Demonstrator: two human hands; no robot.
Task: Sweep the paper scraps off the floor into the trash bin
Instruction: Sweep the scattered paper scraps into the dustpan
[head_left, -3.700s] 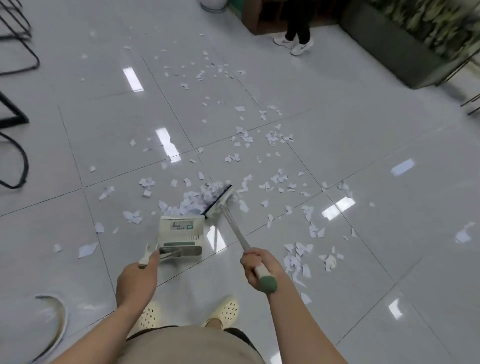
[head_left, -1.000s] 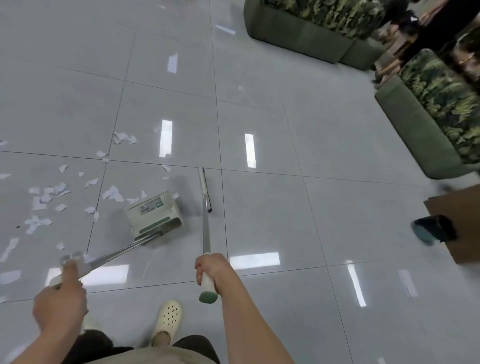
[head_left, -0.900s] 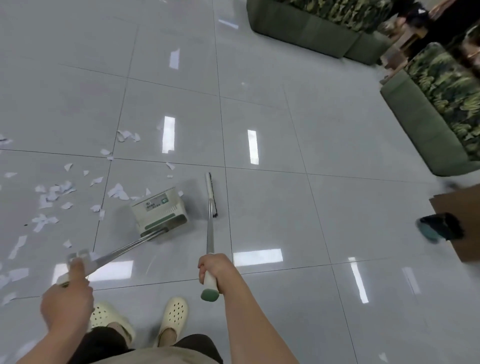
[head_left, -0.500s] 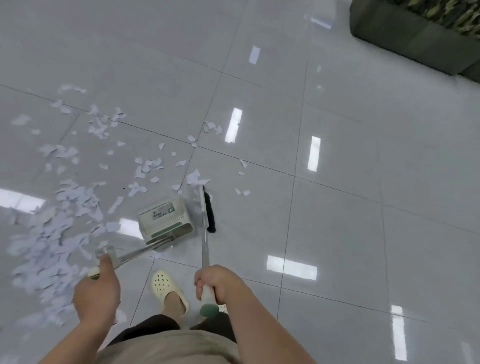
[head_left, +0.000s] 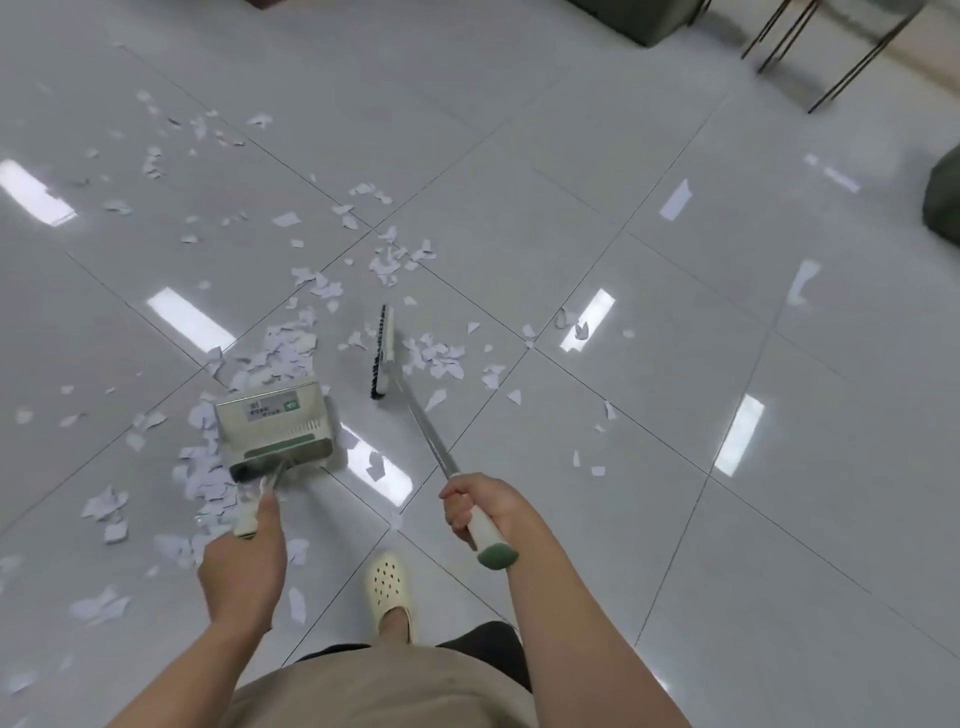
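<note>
White paper scraps (head_left: 283, 351) lie scattered over the glossy grey tiles, thickest around and to the left of the dustpan. My left hand (head_left: 244, 561) grips the handle of the white-and-green dustpan (head_left: 272, 423), which rests on the floor among the scraps. My right hand (head_left: 485, 506) grips the broom's white handle near its green end cap. The broom head (head_left: 382, 353) with black bristles sits on the floor to the right of the dustpan, with more scraps (head_left: 434, 358) just beyond it. No trash bin is in view.
My foot in a cream clog (head_left: 389, 587) stands between my arms. Metal chair legs (head_left: 815, 52) and a dark green planter edge (head_left: 631, 21) are at the top right. Another dark green object (head_left: 943, 202) sits at the right edge. Bare tiles fill the right side.
The view has swung back over the scraps. The dustpan and broom now sit amid the paper, with the broom head farther to the right of the dustpan than half a second ago.
</note>
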